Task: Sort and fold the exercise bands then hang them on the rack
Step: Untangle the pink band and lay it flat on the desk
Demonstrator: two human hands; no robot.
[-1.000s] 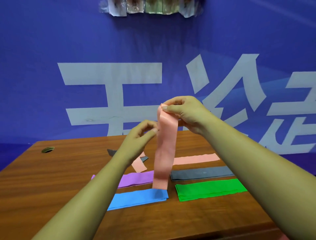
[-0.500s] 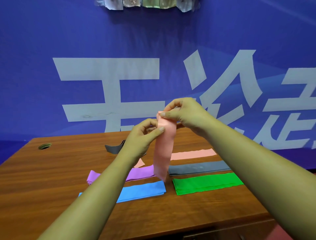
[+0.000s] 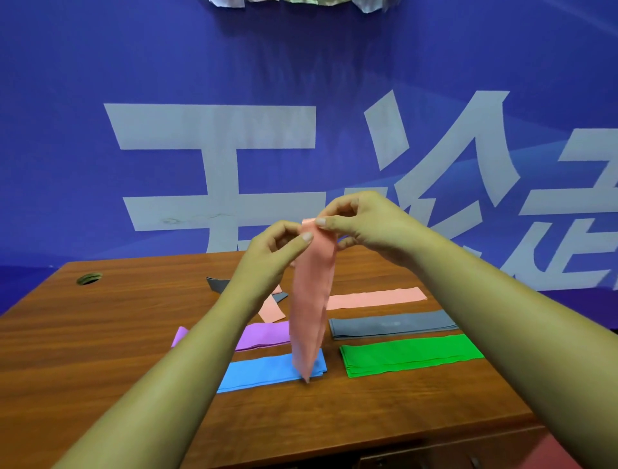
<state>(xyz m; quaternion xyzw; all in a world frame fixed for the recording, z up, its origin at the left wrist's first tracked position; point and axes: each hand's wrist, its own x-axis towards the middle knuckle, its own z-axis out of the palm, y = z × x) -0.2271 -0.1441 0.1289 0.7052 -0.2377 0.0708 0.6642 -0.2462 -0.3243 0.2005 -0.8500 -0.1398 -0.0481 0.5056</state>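
A pink exercise band (image 3: 311, 301) hangs down over the table, pinched at its top by both hands. My right hand (image 3: 364, 221) pinches its upper right corner and my left hand (image 3: 274, 251) pinches its upper left edge. On the wooden table (image 3: 100, 334) lie folded bands: blue (image 3: 264, 373), green (image 3: 411, 355), grey (image 3: 391, 326), purple (image 3: 264, 334) and another pink one (image 3: 374, 298). A loose grey band (image 3: 217, 284) and a pink end (image 3: 271, 309) lie behind my left wrist.
A blue banner with large white characters (image 3: 217, 134) covers the wall behind the table. A round cable hole (image 3: 89, 278) sits at the table's far left corner. Pale hanging items (image 3: 294, 3) show at the top edge.
Both hands have lifted the pink band so its lower end hangs off the table. My left hand has closed in on the band's top edge beside my right hand.
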